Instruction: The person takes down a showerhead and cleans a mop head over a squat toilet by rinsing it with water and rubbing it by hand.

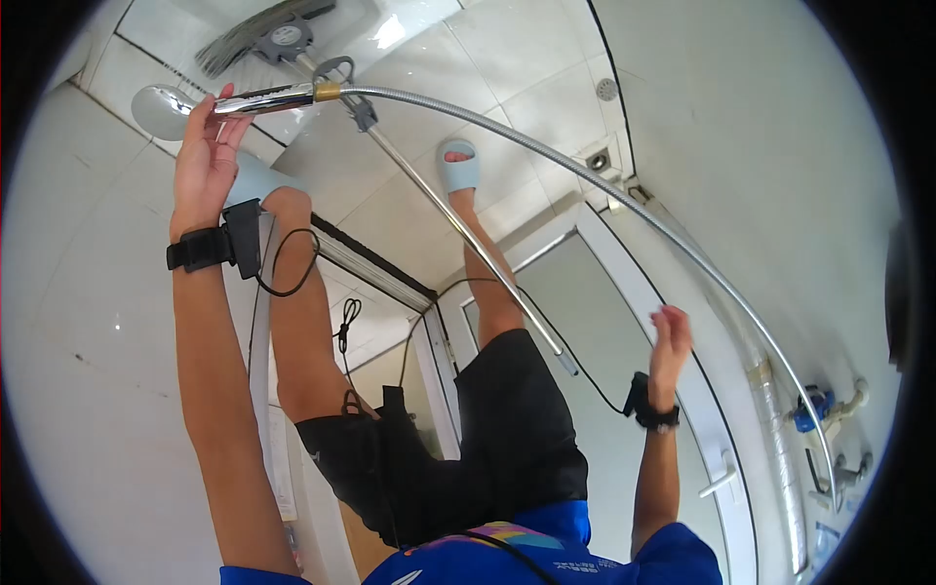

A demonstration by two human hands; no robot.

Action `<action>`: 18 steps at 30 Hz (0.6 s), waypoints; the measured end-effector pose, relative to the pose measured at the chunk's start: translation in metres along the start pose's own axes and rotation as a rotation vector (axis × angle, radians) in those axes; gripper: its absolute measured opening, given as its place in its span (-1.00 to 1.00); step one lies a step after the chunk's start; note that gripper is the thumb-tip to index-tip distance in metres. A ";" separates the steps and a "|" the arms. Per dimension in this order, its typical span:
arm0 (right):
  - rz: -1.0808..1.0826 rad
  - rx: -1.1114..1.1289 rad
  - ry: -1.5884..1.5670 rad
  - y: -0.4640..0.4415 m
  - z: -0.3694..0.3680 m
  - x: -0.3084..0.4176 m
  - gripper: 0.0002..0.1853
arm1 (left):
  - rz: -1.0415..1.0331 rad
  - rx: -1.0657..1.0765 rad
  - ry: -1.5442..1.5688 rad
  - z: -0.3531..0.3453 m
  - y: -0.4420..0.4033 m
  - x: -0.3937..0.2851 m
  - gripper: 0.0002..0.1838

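My left hand [207, 166] is closed around the chrome handle of a shower head [265, 99], near its round face, at the upper left. A brass-coloured fitting [328, 91] joins the handle to a silver shower hose [546, 151], which arcs across to the right wall. My right hand [670, 341] hangs in the air at the right, its fingers loosely extended and holding nothing. A long-handled tool with a grey bristly head [285, 37] is at the top; its metal pole [439, 200] slants down between my legs and the hose.
A white-framed door [634, 283] with a handle [719, 478] stands at the right. Past it are a wrapped pipe [775, 439] and a blue-bodied valve [811, 408]. Drains [598, 159] sit in the tiled floor. Black cables [292, 278] run from my wrist straps.
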State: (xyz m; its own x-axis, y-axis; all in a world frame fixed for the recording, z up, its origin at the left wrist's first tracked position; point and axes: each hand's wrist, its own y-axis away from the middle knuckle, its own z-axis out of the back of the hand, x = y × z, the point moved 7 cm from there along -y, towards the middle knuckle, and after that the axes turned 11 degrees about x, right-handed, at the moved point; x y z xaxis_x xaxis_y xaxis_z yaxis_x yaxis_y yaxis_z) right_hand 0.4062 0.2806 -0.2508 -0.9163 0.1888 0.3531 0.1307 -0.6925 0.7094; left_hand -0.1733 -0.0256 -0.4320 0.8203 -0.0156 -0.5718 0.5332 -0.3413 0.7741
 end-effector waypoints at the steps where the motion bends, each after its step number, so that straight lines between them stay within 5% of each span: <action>1: -0.076 0.102 -0.027 -0.008 -0.006 -0.039 -0.81 | 0.014 0.008 0.016 -0.001 0.001 0.003 -0.68; 3: -0.166 0.021 -0.252 -0.025 -0.021 -0.109 -0.88 | 0.024 0.011 0.036 -0.001 -0.002 0.009 -0.69; 4: -0.057 0.061 -0.125 -0.034 -0.036 -0.125 -0.90 | 0.045 0.013 0.040 0.002 -0.002 0.012 -0.69; 6: 0.001 0.353 0.309 -0.033 -0.094 -0.127 -0.90 | 0.073 0.015 0.027 0.008 -0.004 0.017 -0.69; 8: 0.107 0.757 0.231 -0.016 -0.154 -0.113 -0.90 | 0.070 0.016 0.039 0.011 -0.003 0.022 -0.69; 10: -0.024 0.906 0.215 0.000 -0.190 -0.125 -0.85 | 0.108 -0.003 -0.040 0.013 0.003 0.029 -0.63; 18: 0.096 0.619 0.479 0.029 -0.211 -0.138 -0.63 | 0.095 -0.039 -0.131 0.006 0.006 0.016 -0.58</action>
State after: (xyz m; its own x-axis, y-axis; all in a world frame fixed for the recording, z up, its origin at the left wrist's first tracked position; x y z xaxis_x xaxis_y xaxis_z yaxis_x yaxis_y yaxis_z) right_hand 0.4564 0.0882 -0.4076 -0.9354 -0.2698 0.2285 0.2754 -0.1507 0.9494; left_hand -0.1581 -0.0336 -0.4387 0.8345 -0.1694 -0.5244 0.4647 -0.2953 0.8348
